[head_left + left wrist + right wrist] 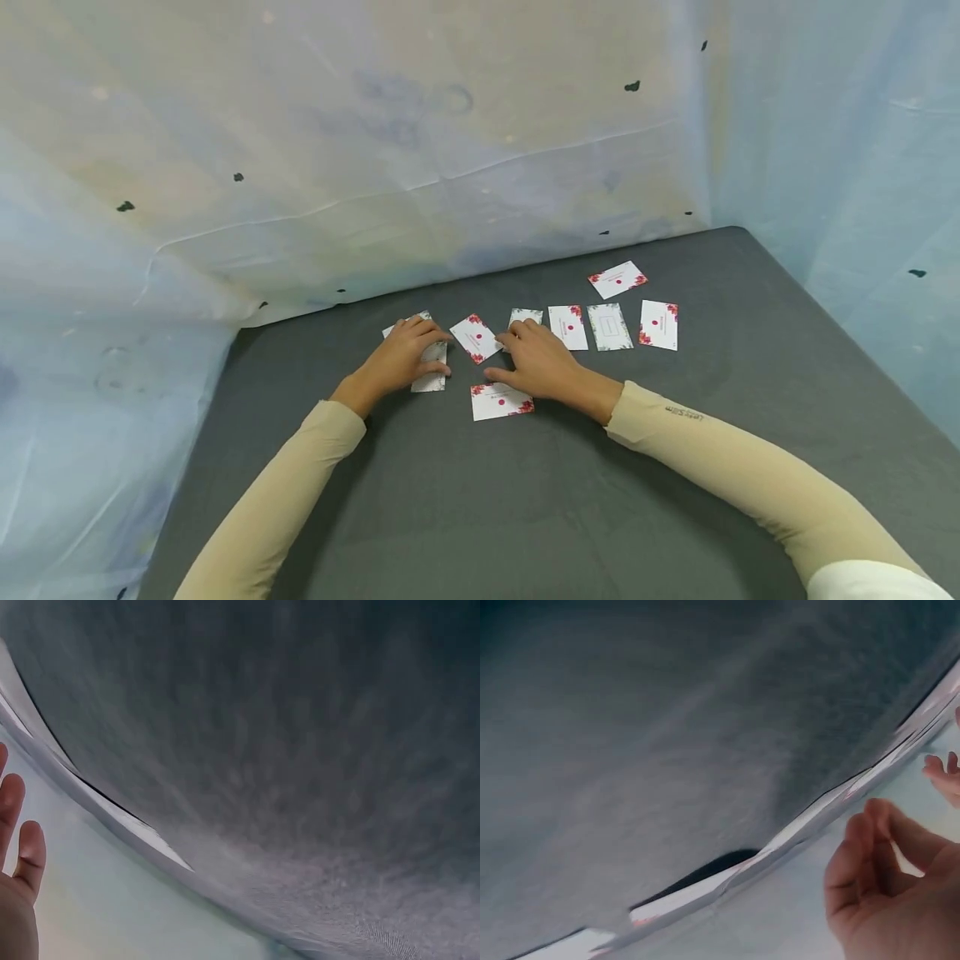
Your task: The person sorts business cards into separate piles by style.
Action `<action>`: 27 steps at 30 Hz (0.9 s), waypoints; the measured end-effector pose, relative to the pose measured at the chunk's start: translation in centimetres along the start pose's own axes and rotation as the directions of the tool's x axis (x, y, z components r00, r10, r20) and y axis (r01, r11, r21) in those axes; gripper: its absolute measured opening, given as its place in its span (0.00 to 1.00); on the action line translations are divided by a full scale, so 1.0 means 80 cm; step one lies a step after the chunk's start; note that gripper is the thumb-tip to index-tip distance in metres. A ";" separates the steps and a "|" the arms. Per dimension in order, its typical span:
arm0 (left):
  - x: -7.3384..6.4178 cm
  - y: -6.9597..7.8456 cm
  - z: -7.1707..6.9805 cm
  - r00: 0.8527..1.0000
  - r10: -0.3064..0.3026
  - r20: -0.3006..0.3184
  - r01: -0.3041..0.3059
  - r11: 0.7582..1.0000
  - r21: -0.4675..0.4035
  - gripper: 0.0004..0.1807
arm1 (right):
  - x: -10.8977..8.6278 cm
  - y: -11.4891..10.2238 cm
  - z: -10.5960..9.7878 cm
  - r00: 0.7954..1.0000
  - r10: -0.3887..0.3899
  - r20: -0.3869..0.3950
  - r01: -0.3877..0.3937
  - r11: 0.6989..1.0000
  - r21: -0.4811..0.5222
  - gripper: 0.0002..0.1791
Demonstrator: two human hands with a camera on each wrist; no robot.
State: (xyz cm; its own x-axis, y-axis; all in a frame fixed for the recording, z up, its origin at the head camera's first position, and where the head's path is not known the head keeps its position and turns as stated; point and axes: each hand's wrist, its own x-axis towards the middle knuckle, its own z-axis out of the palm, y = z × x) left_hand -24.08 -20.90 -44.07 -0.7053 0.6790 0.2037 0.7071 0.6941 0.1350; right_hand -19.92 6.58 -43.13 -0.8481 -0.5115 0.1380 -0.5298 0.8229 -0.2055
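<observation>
Cards (567,328) on table (600,508), some behind hands (542,362)

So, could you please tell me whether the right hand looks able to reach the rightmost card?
Probably yes: between the right hand and the rightmost card lie only flat cards and bare table, nothing upright.

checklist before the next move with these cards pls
1. Nothing hidden by the bare left hand: not ok; it partly covers a white rectangular card with grey-green floral edges.
2. Bare right hand gripping a card: cannot tell.
3. Same design on every card: not ok; white rectangular cards with red floral corners show too.
4. Red-cornered card between the hands lying straight: not ok, askew.
5. Visible cards on the dark grey cloth-like table: ok.
</observation>
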 end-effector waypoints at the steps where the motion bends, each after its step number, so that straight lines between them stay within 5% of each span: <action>1: 0.003 -0.003 0.000 1.000 -0.025 0.009 0.025 1.000 -0.013 0.30 | 0.003 0.000 0.001 1.000 0.019 0.006 -0.019 1.000 -0.007 0.37; 10: 0.022 -0.021 0.000 0.985 -0.164 0.057 0.170 0.980 -0.103 0.30 | 0.028 -0.005 0.011 0.993 0.095 0.076 -0.087 0.991 -0.104 0.45; 18: 0.035 -0.016 0.007 0.978 -0.158 0.133 0.171 0.981 -0.090 0.34 | 0.027 -0.009 0.017 0.989 0.112 0.093 -0.109 0.993 -0.037 0.43; 27: 0.041 -0.008 0.013 0.990 -0.111 0.083 0.115 0.992 -0.052 0.36 | 0.029 -0.006 0.016 0.989 0.092 0.112 -0.100 0.992 0.071 0.40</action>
State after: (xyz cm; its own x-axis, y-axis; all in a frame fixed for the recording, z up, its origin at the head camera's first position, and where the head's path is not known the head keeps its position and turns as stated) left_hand -26.87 -18.89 -44.52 -0.7810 0.6154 0.1061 0.6226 0.7543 0.2081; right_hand -21.63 4.68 -43.97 -0.8890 -0.4579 0.0095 -0.4411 0.8505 -0.2866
